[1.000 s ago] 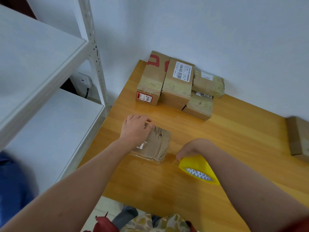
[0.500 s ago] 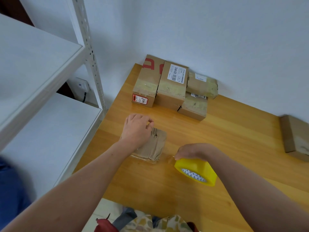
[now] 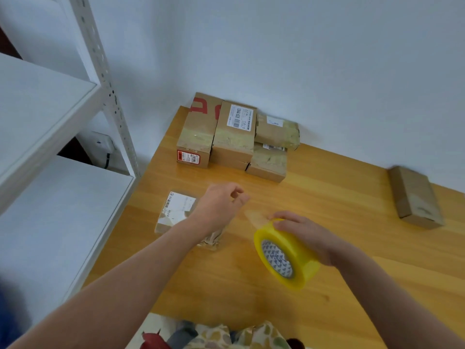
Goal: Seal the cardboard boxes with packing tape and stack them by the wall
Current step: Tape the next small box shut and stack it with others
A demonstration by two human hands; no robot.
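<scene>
Left hand: your left hand (image 3: 221, 205) hovers over the table (image 3: 339, 285), thumb and forefinger pinching the end of the tape strip (image 3: 255, 218).
Right hand: your right hand (image 3: 302, 234) curls over the yellow tape roll (image 3: 284, 258), which is held tilted.
Box: the labelled box (image 3: 176, 212) lies flat, partly hidden under your left forearm.
Around: the stacked boxes (image 3: 234, 137) sit against the wall, a lone box (image 3: 415, 197) lies far right, and the white shelf (image 3: 50, 117) stands to the left.

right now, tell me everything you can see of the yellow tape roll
The tape roll is a thick, wide roll of glossy yellowish translucent packing tape on a white core printed with small blue-grey triangles. It is tilted, its open core facing the camera, over the wooden table. The right hand grips it from above, fingers curled over its outer band. A loose strip runs off its top toward the left hand, which seems to pinch the end.
</scene>
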